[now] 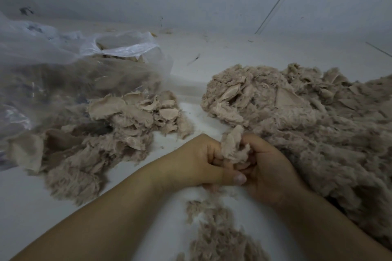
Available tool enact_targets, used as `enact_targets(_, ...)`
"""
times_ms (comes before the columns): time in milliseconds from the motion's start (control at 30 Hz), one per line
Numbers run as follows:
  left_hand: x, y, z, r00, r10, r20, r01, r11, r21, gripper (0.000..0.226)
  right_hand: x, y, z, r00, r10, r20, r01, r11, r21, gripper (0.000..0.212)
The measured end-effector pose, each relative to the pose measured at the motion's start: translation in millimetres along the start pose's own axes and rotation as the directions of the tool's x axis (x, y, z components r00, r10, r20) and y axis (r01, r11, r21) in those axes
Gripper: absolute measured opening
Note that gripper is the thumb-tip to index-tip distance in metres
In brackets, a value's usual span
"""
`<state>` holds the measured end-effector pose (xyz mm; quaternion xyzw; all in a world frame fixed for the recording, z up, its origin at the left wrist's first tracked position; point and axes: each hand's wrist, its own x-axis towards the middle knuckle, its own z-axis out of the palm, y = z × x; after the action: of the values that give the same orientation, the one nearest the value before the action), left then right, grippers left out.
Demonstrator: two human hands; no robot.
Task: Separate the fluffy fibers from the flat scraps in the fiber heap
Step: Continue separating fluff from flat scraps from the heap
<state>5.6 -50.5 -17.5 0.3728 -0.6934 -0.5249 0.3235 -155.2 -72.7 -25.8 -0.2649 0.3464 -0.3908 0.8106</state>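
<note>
Both hands, left hand [203, 161] and right hand [263, 167], pinch one fuzzy scrap [234, 146] between them above the tabletop [191, 116]; the fiber heap [307, 116] lies just right, sorted flat scraps [131, 112] left. Best teased apart gently, letting fluff fall onto the loose fibers [216, 229] below

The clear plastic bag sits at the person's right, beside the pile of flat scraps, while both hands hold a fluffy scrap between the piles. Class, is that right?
Not quite. The head view shows the clear plastic bag at the person's left, not right. The rest holds: it lies beside the pile of flat scraps, and both hands, left hand and right hand, hold a fluffy scrap between the piles.
</note>
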Motion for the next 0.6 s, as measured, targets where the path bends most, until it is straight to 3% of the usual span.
enact_targets(67,3.1,-2.5,0.5,0.966,-0.005,-0.259,-0.002,1.000,-0.027,0.038,1.6,-2.0,0.7,1.000,-0.018,-0.004,0.018,0.992,0.125,0.030)
enact_targets(133,8.0,-7.2,1.0,0.868,0.044,-0.495,-0.048,0.999,0.005,0.038,2.6,-2.1,2.3,0.998,-0.043,0.038,0.037,0.988,0.148,0.016)
enact_targets(233,12.4,-12.5,5.6,0.863,0.107,-0.493,-0.042,0.989,0.140,0.029,2.2,0.8,3.4,0.993,-0.063,0.102,0.060,0.997,0.038,0.005)
enact_targets(367,11.9,-12.9,5.3,0.855,-0.024,-0.519,-0.065,0.986,-0.151,0.017,2.7,0.7,2.8,0.992,-0.076,0.105,0.075,0.997,0.008,0.013)
enact_targets(433,12.2,-14.1,2.6,0.840,-0.105,-0.533,-0.021,0.974,-0.225,0.027,3.3,2.2,3.9,0.991,-0.099,0.090,0.102,0.994,-0.030,0.003)
enact_targets(600,13.9,-15.8,-0.4,0.833,-0.181,-0.523,0.002,0.946,-0.324,0.048,4.7,5.3,1.7,0.986,-0.155,0.064,0.155,0.988,0.009,0.013)
